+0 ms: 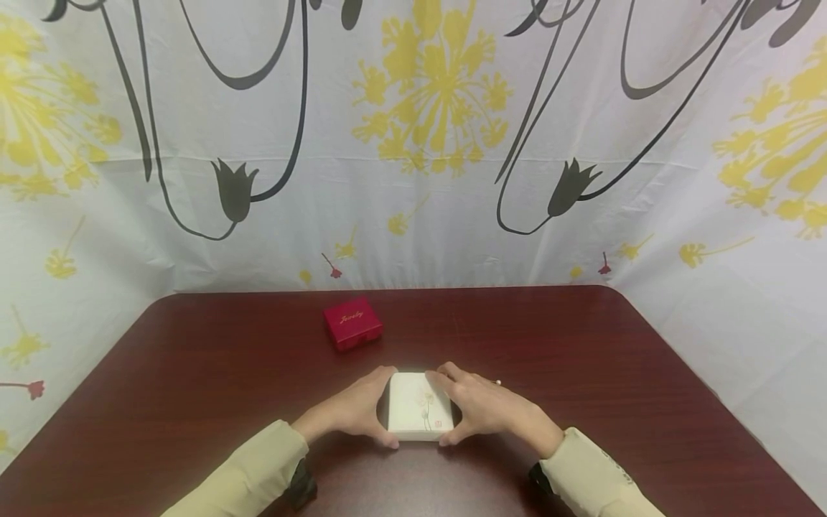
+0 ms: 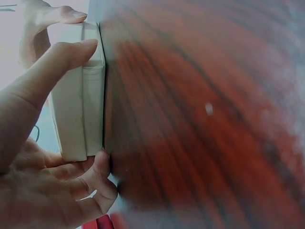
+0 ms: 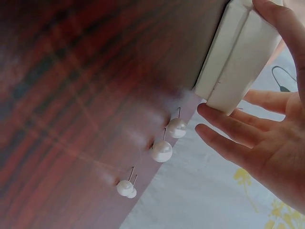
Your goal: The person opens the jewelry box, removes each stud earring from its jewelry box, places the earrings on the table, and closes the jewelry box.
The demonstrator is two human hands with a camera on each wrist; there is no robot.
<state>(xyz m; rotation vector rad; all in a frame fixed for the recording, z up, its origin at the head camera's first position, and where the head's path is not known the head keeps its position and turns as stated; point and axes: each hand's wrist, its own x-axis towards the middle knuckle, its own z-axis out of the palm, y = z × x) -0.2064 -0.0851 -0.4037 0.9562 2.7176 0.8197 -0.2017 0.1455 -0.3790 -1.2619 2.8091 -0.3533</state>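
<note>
White box, lid shut, contents hidden, gripped by left hand and right hand; red box closed on worktop.

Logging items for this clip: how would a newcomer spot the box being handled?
On the dark red table, look at the near edge, where the left hand and right hand clasp a white box. Unlike the red box farther back, it is pale with a small flower print.
</note>
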